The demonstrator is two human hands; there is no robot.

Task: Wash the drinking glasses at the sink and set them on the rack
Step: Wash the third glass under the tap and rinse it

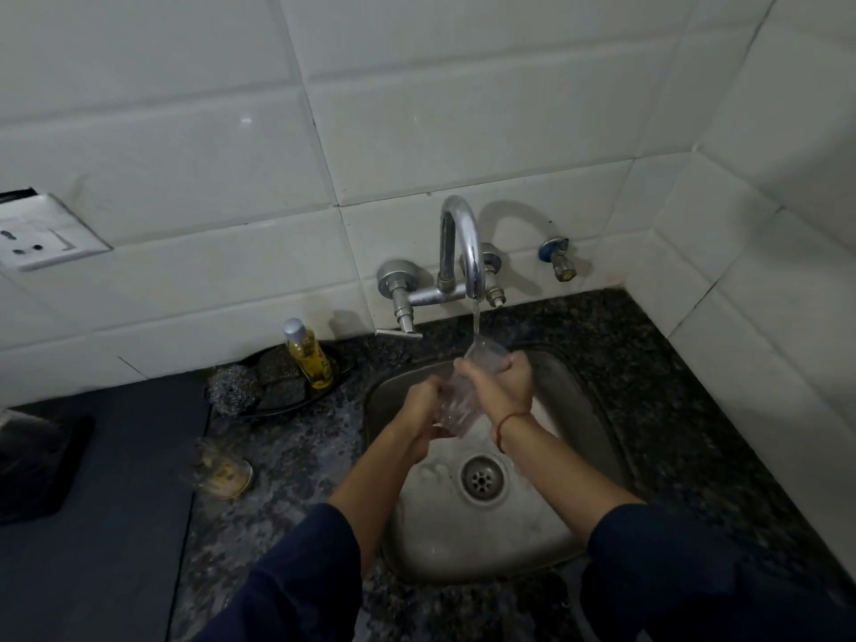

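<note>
RINSE | glass tilted under tap stream, over back half of sink | left hand wrapped round base end, right hand clasped round rim end | RISK: wet slip into steel basin; rim knocking spout close above | ROOM: tiled wall tight behind and right; counter open left, second glass near sink's left edge; rack unseen

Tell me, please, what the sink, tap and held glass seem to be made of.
Sink: probably stainless steel, dull brushed grey sheen. Tap: chromed metal, bright mirror-like highlights. Glass: clear, see-through; glass or plastic, cannot tell.
</note>
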